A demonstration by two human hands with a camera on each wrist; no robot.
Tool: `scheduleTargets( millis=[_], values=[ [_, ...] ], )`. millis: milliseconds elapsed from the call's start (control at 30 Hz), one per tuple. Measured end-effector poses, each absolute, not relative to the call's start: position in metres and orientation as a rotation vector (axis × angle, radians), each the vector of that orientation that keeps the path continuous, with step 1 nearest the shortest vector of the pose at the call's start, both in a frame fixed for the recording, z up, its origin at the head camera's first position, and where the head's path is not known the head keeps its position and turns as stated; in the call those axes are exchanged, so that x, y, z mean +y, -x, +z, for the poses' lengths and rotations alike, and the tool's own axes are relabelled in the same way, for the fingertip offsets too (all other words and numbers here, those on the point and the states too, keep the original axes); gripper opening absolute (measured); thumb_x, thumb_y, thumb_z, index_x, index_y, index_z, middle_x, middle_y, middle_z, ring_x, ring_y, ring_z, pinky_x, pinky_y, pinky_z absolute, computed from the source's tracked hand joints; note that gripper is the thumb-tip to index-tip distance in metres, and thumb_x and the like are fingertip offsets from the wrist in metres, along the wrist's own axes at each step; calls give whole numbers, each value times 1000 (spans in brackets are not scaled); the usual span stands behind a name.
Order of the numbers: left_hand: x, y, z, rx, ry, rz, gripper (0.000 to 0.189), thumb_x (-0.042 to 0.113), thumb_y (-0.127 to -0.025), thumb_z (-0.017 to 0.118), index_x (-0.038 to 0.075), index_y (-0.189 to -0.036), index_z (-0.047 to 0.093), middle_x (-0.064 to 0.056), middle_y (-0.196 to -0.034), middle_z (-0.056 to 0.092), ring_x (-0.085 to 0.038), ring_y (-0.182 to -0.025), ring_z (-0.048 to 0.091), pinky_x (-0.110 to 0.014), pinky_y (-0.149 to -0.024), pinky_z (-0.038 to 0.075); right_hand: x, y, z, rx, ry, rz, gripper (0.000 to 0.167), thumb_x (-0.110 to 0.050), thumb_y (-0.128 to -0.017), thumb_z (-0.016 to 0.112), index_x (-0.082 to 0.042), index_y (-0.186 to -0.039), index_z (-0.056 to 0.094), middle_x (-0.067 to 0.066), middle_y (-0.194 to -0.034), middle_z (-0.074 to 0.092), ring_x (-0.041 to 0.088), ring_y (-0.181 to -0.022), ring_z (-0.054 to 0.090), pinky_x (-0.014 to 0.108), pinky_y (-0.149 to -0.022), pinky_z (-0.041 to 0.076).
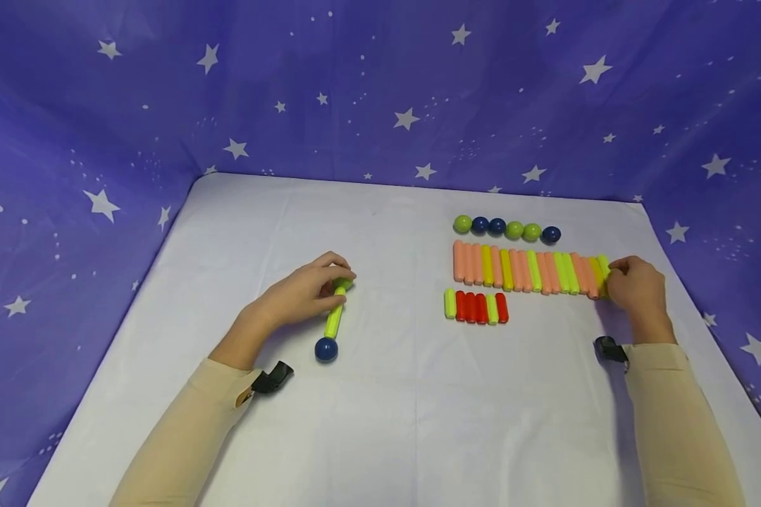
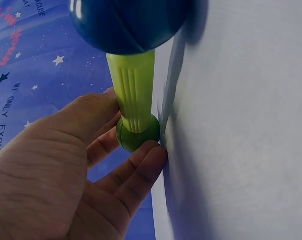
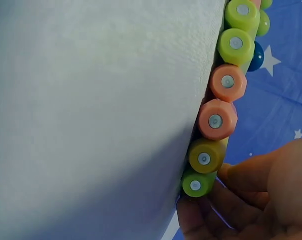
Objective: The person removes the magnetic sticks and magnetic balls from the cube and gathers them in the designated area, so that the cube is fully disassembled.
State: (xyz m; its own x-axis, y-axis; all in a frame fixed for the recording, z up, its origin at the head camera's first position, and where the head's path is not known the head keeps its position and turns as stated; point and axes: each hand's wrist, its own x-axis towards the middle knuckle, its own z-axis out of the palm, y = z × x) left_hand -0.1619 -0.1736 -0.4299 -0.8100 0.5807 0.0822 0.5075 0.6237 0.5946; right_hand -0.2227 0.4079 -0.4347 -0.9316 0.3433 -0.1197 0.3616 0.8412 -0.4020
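Observation:
My left hand (image 1: 301, 292) holds a green ball (image 2: 137, 136) between thumb and fingers. Joined to that ball is a yellow-green magnetic stick (image 1: 333, 321), with a dark blue ball (image 1: 326, 350) at its near end. On the right side of the table, my right hand (image 1: 639, 287) pinches the last yellow-green stick (image 3: 194, 184) of a long row. A darker yellow stick (image 3: 205, 156) lies right beside it, then salmon sticks (image 3: 218, 120). Round metal tips show on the stick ends in the right wrist view.
Behind the long row of sticks (image 1: 459, 262) is a line of green and blue balls (image 1: 497, 227). In front lies a short row of red and yellow-green sticks (image 1: 471, 308). A white cloth (image 1: 380, 422) covers the table, with a starry purple curtain (image 1: 368, 77) around it.

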Motion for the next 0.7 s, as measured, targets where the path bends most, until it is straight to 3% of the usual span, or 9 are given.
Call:
scheduleTargets(
  millis=[367,500,700],
  values=[
    [-173,162,-428,2726,-919,903,37,17,-91,69,6,-127,63,2,-126,49,-16,-90,55,-28,-77,46,386,214,-420,3020,-515,-675,53,-22,-98,32,9,-140,38,35,-131,46,52,-116,43,60,-93,38],
    [-174,162,-429,2731,-913,912,36,17,-91,69,7,-125,63,3,-125,48,-16,-89,55,-28,-77,46,349,205,-412,3103,-360,-720,53,-22,-97,40,10,-139,40,35,-129,48,52,-114,45,61,-91,39],
    [-171,162,-430,2729,-854,994,29,19,-88,73,8,-109,56,-1,-116,44,-19,-88,55,-27,-75,48,275,184,-403,3240,21,-664,43,-18,-95,51,7,-130,50,31,-120,55,49,-107,48,60,-90,41]
  ],
)
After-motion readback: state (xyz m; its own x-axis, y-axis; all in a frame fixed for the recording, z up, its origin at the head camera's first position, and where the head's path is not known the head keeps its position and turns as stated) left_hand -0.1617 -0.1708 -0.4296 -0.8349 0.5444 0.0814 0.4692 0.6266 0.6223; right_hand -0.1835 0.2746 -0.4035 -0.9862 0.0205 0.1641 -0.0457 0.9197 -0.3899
